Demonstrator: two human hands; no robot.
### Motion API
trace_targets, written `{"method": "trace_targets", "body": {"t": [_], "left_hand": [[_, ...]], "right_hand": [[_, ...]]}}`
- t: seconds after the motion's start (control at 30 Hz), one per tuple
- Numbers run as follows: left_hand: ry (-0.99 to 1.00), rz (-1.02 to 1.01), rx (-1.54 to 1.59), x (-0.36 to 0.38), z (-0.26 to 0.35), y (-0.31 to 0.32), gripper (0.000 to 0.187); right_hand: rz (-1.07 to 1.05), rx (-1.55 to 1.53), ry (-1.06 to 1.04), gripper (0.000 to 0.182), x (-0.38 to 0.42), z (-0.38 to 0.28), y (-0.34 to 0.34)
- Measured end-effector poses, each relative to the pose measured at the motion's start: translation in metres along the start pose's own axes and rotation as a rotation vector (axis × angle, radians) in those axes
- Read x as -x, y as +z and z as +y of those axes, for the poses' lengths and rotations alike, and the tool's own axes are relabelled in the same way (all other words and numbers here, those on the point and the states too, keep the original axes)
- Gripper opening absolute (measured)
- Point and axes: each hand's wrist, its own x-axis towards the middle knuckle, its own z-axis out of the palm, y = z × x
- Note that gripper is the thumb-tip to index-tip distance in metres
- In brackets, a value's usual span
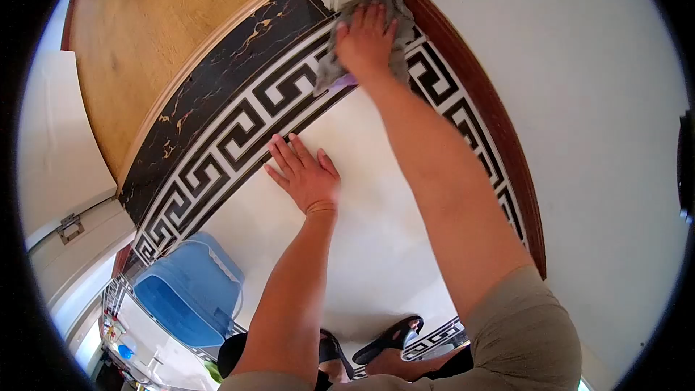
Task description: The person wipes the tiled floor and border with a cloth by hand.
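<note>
My right hand (367,42) presses down on a crumpled grey cloth (399,22) in the floor corner, its fingers stretched out over the fabric. A bit of purple (343,82) shows at the cloth's lower edge. Below and to the left, my left hand (307,177) lies flat with fingers spread on the white floor tile (369,239), its fingertips by the black-and-white key-pattern border (242,130). Nothing is in that hand.
A blue bucket (192,286) stands at the lower left. Dark wooden skirting (492,112) runs along the white wall on the right. Beyond a black marbled threshold (224,54) lies a wooden floor (159,22). My feet in black sandals (387,337) are at the bottom.
</note>
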Motion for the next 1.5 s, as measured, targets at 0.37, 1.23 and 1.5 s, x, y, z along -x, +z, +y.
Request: {"method": "trace_targets", "body": {"t": [0.37,1.23,1.5], "left_hand": [[0.000,0.025,0.034,-0.004,0.000,0.000,0.062],[0.012,0.053,-0.059,0.002,0.000,0.006,0.061],[0.034,0.116,-0.101,0.003,0.001,0.011,0.060]], "right_hand": [[0.024,0.018,-0.038,0.058,0.002,0.029,-0.002],[-0.168,-0.010,-0.110,0.060,0.153,0.153,-0.061],[-0.273,0.057,0.190,0.061,0.361,0.261,-0.126]]}}
